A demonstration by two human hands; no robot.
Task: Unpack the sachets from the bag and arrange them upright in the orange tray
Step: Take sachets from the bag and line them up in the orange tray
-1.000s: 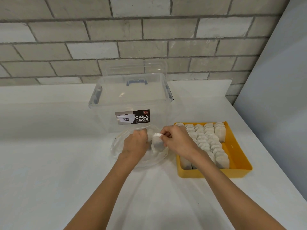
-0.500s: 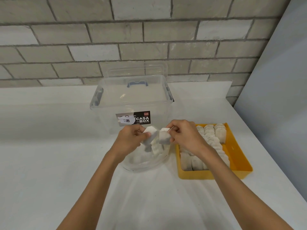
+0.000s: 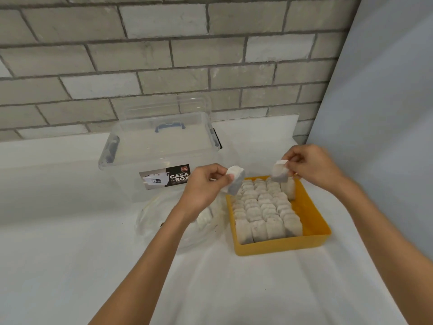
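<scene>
The orange tray [image 3: 311, 214] sits on the white table at centre right, packed with several rows of white sachets [image 3: 262, 207] standing upright; a strip along its right side is bare. My right hand [image 3: 311, 167] pinches one white sachet [image 3: 280, 173] above the tray's far right corner. My left hand [image 3: 203, 186] holds a second sachet [image 3: 235, 180] just left of the tray's far left corner. Below my left hand lies the clear plastic bag [image 3: 164, 221], with a few sachets [image 3: 205, 216] still visible inside it.
A clear lidded storage box [image 3: 159, 156] with a "CASA BOX" label stands behind the bag, against the grey brick wall [image 3: 164, 55]. A pale panel [image 3: 386, 113] rises along the table's right edge.
Both hands came up out of the bag, each with a sachet. My right hand moved right over the tray's far corner; my left hand lifted toward the tray's left edge.
</scene>
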